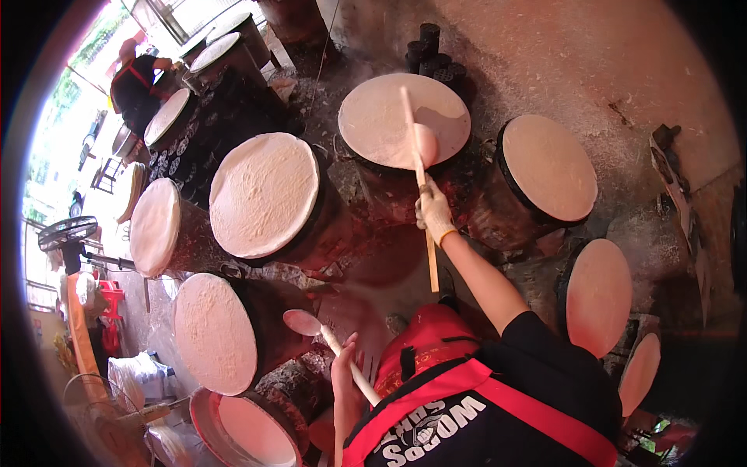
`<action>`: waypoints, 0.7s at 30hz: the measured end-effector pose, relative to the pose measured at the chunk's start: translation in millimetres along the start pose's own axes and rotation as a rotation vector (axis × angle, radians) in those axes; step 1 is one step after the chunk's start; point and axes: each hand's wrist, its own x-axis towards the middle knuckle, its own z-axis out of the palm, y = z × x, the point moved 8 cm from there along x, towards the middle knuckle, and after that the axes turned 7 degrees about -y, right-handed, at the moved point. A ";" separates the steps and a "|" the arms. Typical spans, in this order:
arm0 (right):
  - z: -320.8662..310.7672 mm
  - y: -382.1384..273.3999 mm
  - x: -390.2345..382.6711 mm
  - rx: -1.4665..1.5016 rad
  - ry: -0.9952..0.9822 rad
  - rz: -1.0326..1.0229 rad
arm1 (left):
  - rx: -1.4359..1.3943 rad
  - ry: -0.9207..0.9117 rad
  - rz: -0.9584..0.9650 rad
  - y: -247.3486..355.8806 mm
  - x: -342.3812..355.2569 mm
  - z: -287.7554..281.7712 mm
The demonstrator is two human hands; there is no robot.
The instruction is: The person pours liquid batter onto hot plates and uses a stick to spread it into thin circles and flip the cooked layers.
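Observation:
My right hand (434, 208), in a pale knit glove, is closed round a long wooden stick (433, 261). The stick's far part reaches over a round cooking top (369, 117) coated with pale batter. Beside the stick, over that top, is a smooth, rounded pale piece (425, 145); whether it is joined to the stick I cannot tell. Lower down, my left hand (345, 381) is bare and closed at the pale handle of a ladle (302, 321). The ladle's pinkish bowl points up and left, away from my body.
Several more pale-coated round tops on drum-like stoves curve around me, including one at the left (264, 194) and one at the right (550, 167). Dark cylindrical briquettes (429, 54) stand behind. A wide basin (214, 420), a fan (68, 233) and another person (136, 89) are at the left.

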 end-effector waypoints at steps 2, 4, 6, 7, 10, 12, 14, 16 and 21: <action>0.8 -10.6 12.1 0.230 0.015 -0.046 | 0.016 -0.026 0.007 4.0 1.4 16.3; 27.7 -20.0 8.1 0.337 0.004 -0.101 | 0.039 -0.041 0.015 5.5 8.5 29.8; 45.7 -2.2 2.2 0.131 -0.175 -0.042 | 0.054 -0.061 0.010 6.4 15.2 44.1; 50.3 5.4 -6.6 -0.057 -0.279 -0.034 | 0.059 -0.070 0.004 6.1 17.9 50.9; -14.2 12.7 -20.1 0.019 -0.325 0.073 | 0.090 -0.057 0.016 8.9 22.8 71.0; -66.1 -1.3 -17.2 -0.037 -0.237 0.097 | 0.095 -0.054 0.028 8.8 24.4 85.1; -100.0 -11.5 4.5 -0.014 -0.227 0.095 | 0.108 -0.064 0.028 10.6 25.8 104.1; -105.1 -32.5 22.2 0.064 -0.184 0.068 | 0.114 -0.055 -0.029 1.8 34.6 117.5; -77.3 -38.3 26.2 -0.171 -0.415 -0.073 | 0.108 -0.138 -0.011 -5.0 52.6 173.0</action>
